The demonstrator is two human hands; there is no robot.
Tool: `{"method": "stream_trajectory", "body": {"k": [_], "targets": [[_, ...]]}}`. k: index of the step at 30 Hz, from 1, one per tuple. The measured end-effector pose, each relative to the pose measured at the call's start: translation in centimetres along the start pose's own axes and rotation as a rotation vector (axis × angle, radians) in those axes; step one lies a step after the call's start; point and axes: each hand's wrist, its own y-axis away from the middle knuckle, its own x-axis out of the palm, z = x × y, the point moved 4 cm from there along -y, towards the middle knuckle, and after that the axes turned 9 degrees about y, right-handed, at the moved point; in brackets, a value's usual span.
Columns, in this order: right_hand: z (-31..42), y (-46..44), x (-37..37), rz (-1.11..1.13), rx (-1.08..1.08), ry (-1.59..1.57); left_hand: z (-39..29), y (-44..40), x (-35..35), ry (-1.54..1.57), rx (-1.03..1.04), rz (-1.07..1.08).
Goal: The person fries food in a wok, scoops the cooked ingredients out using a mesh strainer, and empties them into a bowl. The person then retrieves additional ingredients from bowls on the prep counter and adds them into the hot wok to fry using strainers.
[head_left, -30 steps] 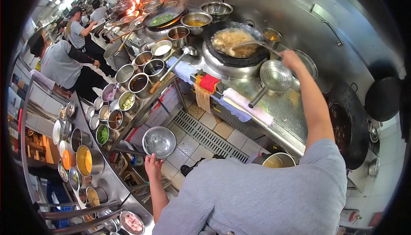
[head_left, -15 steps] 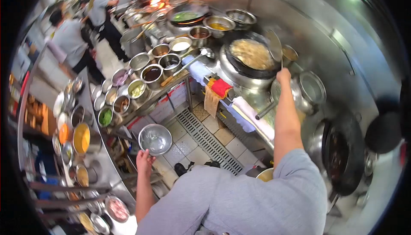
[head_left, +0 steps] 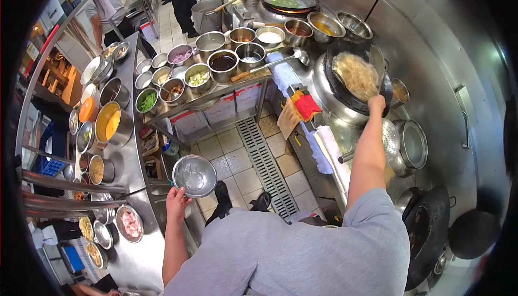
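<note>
My left hand (head_left: 178,203) grips the near rim of a metal mixing bowl (head_left: 195,166), which is tilted over the floor and has a shiny wet inside. At the right, my right hand (head_left: 376,103) is closed round the handle of a round-headed metal cooking tool (head_left: 377,54) at the wok's right side; its exact kind is unclear. In the black wok (head_left: 330,61), pale brownish food (head_left: 355,75) bubbles in liquid.
Several metal pots of sauces and cut vegetables line the counter (head_left: 183,104). A wooden-handled ladle (head_left: 300,56) lies across its end. A perforated strainer (head_left: 390,138) rests right of the stove, near a dark wok (head_left: 431,231). Raw meat (head_left: 130,224) sits left. Co-workers stand farther back.
The view has turned, so the scene shifts. My right hand has come closer to the wok, and the tool's raised head has lowered towards the food. The bowl stays in my left hand.
</note>
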Motion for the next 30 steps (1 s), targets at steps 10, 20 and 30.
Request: {"method": "stream_trajectory", "body": {"k": [10, 20, 30], "targets": [[1.7, 6.9, -1.4, 0.062, -0.178, 0.216, -0.1, 0.1, 1.7, 0.007, -0.005, 0.01], [-0.7, 7.4, 5.9, 0.174, -0.301, 0.062, 0.2, -2.3, 4.3, -0.057, -0.075, 0.145], [-1.6, 35.8, 9.9, 1.0, -0.335, -1.016, 1.6, -2.4, 3.1, -0.021, 0.128, -0.047]]}}
